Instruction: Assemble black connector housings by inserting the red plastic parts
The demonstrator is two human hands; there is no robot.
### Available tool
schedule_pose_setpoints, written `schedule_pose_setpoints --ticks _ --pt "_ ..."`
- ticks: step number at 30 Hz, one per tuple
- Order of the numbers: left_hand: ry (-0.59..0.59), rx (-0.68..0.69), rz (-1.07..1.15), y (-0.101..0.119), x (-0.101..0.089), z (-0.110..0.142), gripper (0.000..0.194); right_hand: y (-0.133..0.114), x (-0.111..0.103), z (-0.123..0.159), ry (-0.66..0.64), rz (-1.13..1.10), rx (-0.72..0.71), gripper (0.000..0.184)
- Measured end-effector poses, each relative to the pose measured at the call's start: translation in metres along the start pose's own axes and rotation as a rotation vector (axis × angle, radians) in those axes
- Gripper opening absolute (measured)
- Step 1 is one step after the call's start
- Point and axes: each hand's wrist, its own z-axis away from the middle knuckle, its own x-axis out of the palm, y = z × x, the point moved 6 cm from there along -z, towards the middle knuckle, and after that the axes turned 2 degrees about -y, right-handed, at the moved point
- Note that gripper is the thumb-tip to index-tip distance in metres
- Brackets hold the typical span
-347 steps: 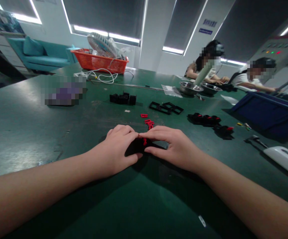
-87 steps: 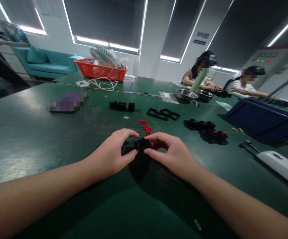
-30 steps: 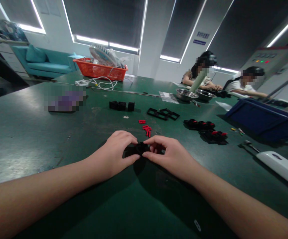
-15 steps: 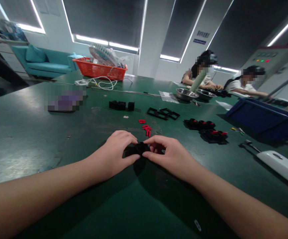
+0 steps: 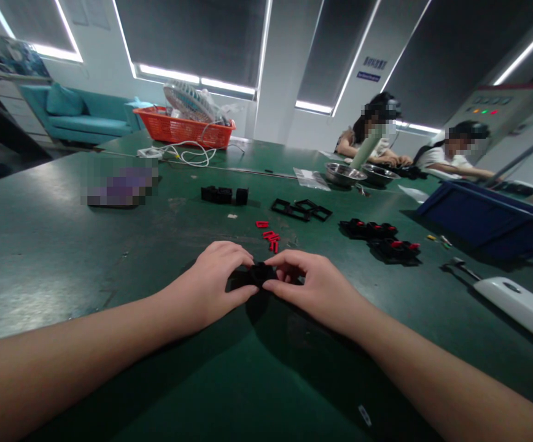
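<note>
Between my two hands is a small black plastic part (image 5: pixel 262 274), close to the green tabletop. My left hand (image 5: pixel 215 277) grips its left side with thumb and fingers. From the right, my right hand (image 5: pixel 307 277) pinches the same part, its other fingers curled in. My fingertips cover much of the part, so its full shape is hidden. Just beyond my hands lie several small red plastic pieces (image 5: pixel 270 236). Farther off are black rectangular frames (image 5: pixel 291 210) and a row of black blocks (image 5: pixel 224 195). To the right sit black assemblies with red pieces in them (image 5: pixel 368 229).
A white-handled tool (image 5: pixel 517 301) and a blue bin (image 5: pixel 482 218) are at the right. Metal bowls (image 5: pixel 344 175) stand farther back, near two people seated across the table. An orange basket (image 5: pixel 186 130), white cable (image 5: pixel 197 155) and blurred purple object (image 5: pixel 121 186) are left.
The view has shifted very slightly. Both hands stay in place around the black part, with no other clear movement.
</note>
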Motion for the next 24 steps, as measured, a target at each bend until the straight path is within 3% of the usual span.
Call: schedule_pose_setpoints --ticks 24 --pt "0.0 0.01 0.005 -0.0022 0.0011 0.0005 0.021 0.0 -0.0005 0.001 -0.003 0.018 -0.02 0.017"
